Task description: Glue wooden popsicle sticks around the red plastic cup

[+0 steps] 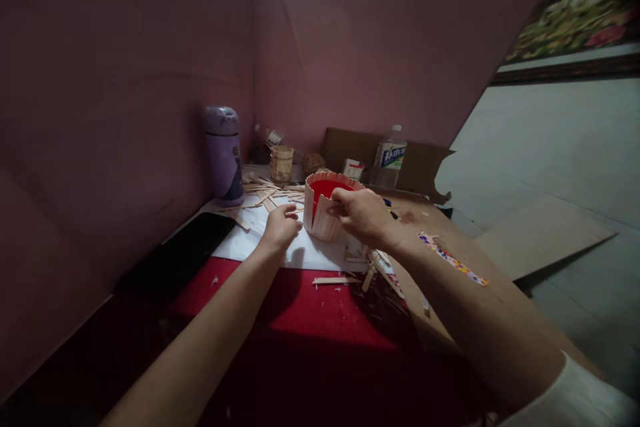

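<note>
A round container [324, 221] walled with upright wooden craft sticks stands on white paper [305, 255]; its inside is red, and a narrow red gap shows between sticks at the front left. My right hand [363, 213] pinches the container's front right rim. Just left of the container is my left hand [281, 230], fingers apart and curved toward it, holding nothing. Loose craft sticks [267, 195] lie piled behind my left hand. One single stick [336, 280] rests on the red cloth [320, 310] in front of the paper.
A purple bottle [225, 167] and a black flat object [180, 257] are at the left. Behind stand a small stick-walled cup [281, 164], a small box [353, 169] and a labelled plastic bottle [391, 157]. A patterned strip [453, 259] lies on brown cardboard [505, 293] at the right.
</note>
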Demonstrator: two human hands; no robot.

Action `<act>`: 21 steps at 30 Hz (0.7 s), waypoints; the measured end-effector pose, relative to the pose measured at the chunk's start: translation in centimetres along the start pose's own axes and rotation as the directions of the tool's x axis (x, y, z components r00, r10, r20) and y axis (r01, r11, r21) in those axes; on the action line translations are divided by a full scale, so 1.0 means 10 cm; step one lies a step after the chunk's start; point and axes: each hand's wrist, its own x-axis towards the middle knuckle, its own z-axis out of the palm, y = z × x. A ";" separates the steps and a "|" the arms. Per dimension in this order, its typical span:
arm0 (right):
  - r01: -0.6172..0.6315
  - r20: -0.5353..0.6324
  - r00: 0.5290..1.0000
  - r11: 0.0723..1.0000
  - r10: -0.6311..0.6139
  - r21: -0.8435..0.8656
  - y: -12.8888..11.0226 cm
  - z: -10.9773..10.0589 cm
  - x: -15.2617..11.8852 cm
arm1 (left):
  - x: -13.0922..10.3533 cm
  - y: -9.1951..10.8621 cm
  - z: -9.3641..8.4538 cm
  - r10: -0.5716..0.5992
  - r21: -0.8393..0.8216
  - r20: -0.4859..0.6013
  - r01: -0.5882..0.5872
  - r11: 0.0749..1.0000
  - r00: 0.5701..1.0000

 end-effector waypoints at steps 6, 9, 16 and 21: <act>-0.010 -0.045 0.999 0.999 0.012 0.049 -0.01 -0.06 0.01 | 0.03 0.02 -0.02 0.263 0.116 -0.078 -0.253 0.960 0.962; -0.007 -0.103 0.995 0.991 0.020 0.133 0.00 -0.09 0.02 | 0.01 0.15 -0.02 0.485 0.173 -0.107 -0.464 0.869 0.868; 0.023 -0.121 0.993 0.975 0.004 0.220 0.03 -0.10 0.07 | -0.06 0.48 0.08 0.727 0.265 0.079 -0.718 0.644 0.682; 0.026 -0.020 1.000 0.981 -0.022 0.194 0.03 -0.07 0.07 | -0.04 0.44 0.04 0.776 0.339 0.230 -0.795 0.503 0.588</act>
